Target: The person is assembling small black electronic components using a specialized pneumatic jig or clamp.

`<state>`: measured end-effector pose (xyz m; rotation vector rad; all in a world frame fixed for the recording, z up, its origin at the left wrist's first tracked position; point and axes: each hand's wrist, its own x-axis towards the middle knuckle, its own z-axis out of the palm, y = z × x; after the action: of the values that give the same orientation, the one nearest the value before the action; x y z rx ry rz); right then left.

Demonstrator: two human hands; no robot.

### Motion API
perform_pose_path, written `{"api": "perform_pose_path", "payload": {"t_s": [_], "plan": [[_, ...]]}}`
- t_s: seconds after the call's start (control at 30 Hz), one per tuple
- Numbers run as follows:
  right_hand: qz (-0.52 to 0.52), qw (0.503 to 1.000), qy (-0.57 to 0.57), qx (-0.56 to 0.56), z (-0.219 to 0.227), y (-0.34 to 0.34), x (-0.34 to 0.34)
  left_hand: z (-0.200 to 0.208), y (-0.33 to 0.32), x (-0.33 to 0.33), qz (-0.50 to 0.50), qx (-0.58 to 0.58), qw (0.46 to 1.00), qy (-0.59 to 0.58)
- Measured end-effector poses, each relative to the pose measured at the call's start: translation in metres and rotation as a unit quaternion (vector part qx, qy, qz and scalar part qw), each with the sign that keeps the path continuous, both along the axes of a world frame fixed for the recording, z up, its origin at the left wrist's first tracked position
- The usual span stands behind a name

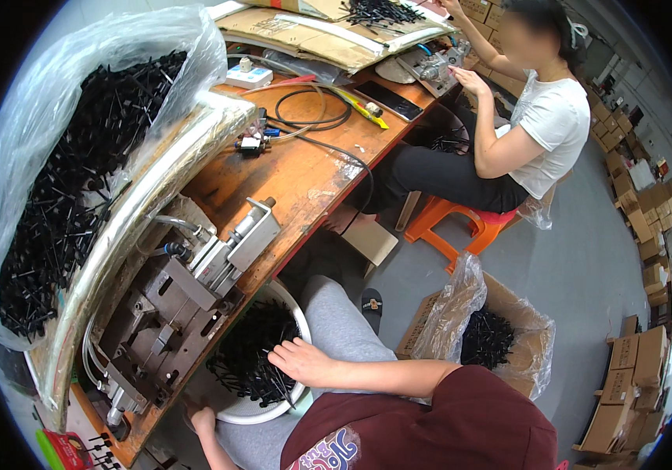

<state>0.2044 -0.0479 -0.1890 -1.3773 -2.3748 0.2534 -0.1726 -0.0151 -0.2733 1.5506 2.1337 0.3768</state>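
A round white basket (302, 319) sits at my lap, tucked by the table edge, holding a heap of thin black stick-like parts (254, 345). Over its right side reaches my right hand (302, 362), fingers extended and a little bent, their tips at the heap; no part is plainly gripped. My left hand (203, 419) is low beside the basket's near left side, just under the table edge. Its fingers are dark and partly hidden, so their grip does not show. On the table in front stands a metal fixture (167, 321) with a pneumatic cylinder (222, 251) and hoses.
A plastic-lined container of black parts (85, 164) stands at the left. Cables (312, 117) and a phone (389, 99) lie farther along the wooden table (297, 184). A co-worker (535, 117) sits on an orange stool (449, 223). A lined carton (500, 329) stands on my right.
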Motion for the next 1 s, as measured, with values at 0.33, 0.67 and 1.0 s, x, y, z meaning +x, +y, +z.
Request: {"api": "perform_pose_path", "payload": {"t_s": [0.33, 0.67, 1.0], "plan": [[-0.003, 0.998, 0.017, -0.061, -0.017, -0.028, -0.024, 0.041, -0.021, 0.017, -0.045, -0.047, 0.997, 0.043], [-0.022, 0.994, -0.004, -0.111, -0.021, -0.031, -0.025, 0.054, -0.033, 0.049, -0.051, 0.015, 0.978, 0.203], [-0.032, 0.994, 0.000, -0.101, -0.027, -0.034, -0.023, 0.031, -0.045, 0.050, -0.070, 0.113, 0.954, 0.269]]}}
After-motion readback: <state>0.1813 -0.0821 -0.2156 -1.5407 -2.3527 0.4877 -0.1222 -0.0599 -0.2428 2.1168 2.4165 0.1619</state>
